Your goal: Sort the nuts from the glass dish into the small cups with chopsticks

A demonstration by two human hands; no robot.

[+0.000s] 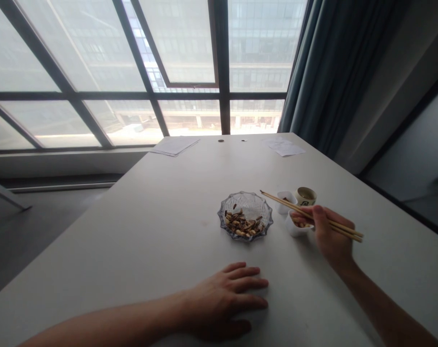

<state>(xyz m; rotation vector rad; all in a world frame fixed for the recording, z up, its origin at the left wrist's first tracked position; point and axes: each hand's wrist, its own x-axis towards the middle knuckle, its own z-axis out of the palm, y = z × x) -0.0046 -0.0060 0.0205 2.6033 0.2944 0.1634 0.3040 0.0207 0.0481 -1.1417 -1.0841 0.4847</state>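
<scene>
My right hand (pixel 332 236) grips a pair of wooden chopsticks (pixel 287 203), their tips pointing left above the small white cups. A dark speck shows at the tips; I cannot tell whether it is a seed. Below the hand, a white cup (pixel 294 230) holds pale nuts or peanuts. Just behind it, another white cup (pixel 284 207) has dark pieces inside. To the left, a scalloped glass dish (pixel 253 202) contains a mix of dark striped seeds and pale nuts (pixel 244 225). My left hand (pixel 228 296) lies flat on the table in front of the dish, fingers spread.
A round cream cup (pixel 306 195) with a dark character stands behind the white cups. The white table (pixel 161 231) carries papers at its far left (pixel 175 145) and loose sheets at its far right (pixel 286 147). Windows and a blue curtain (pixel 323 72) lie beyond.
</scene>
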